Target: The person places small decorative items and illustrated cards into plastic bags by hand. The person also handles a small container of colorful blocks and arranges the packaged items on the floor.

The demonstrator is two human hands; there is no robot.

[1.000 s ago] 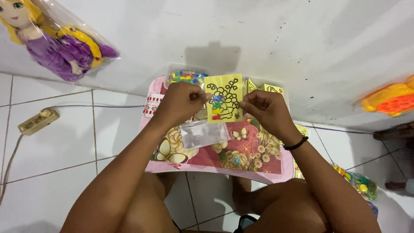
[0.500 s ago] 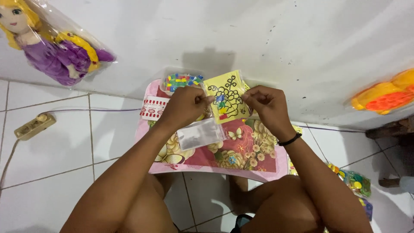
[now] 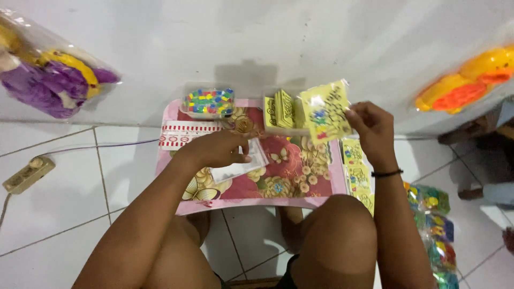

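Right hand (image 3: 375, 126) pinched a yellow sticker card (image 3: 325, 111) raised over the far right of the pink floral tray (image 3: 321, 182); left hand (image 3: 217, 150), well apart, pressed a clear plastic sleeve (image 3: 235, 166) flat mid-tray, best kept steady with its mouth open.

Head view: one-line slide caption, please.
Right hand lifts a yellow card while left hand rests on a clear bag on a floral tray.

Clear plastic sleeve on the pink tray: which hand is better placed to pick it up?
Left. The left hand already rests on the clear plastic sleeve, while the right hand is raised, pinching a yellow card with coloured dots.
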